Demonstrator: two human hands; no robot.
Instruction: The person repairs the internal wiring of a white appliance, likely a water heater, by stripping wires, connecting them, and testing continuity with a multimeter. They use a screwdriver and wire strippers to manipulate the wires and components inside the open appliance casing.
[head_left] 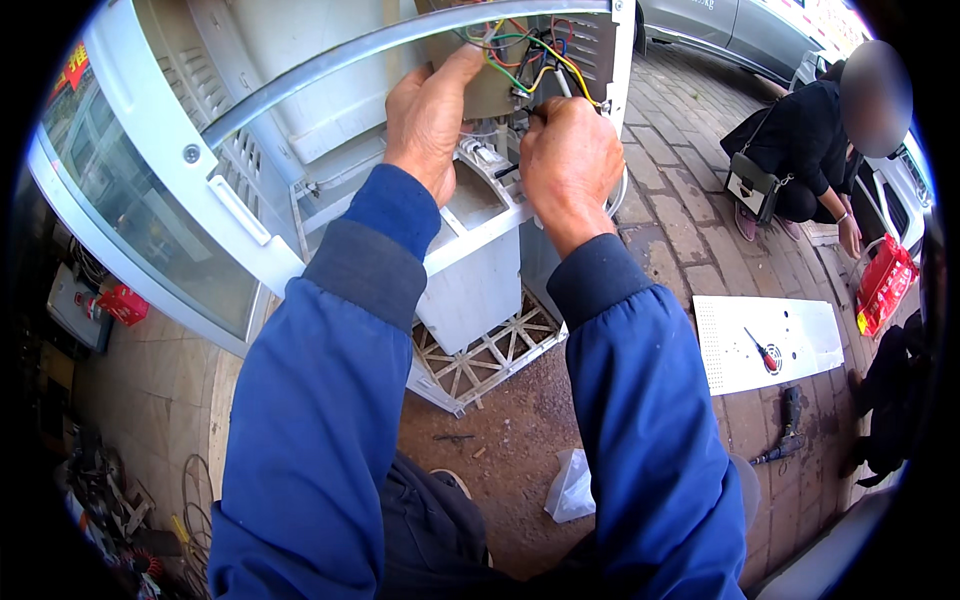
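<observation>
Coloured wires (pixel 520 62) pinched by left hand (pixel 432 120); right hand (pixel 570 160) fisted (contents hidden) beside white appliance (pixel 470 270).

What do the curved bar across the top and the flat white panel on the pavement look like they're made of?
The curved bar looks like bare metal tubing: grey, smooth, with a dull sheen. The white panel seems painted sheet metal, thin and flat with a perforated strip; plastic cannot be ruled out.

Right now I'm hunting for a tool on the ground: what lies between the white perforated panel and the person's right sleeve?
In the head view, only bare brick paving separates the white perforated panel from the right sleeve. A red-handled screwdriver lies on the panel itself.
</observation>
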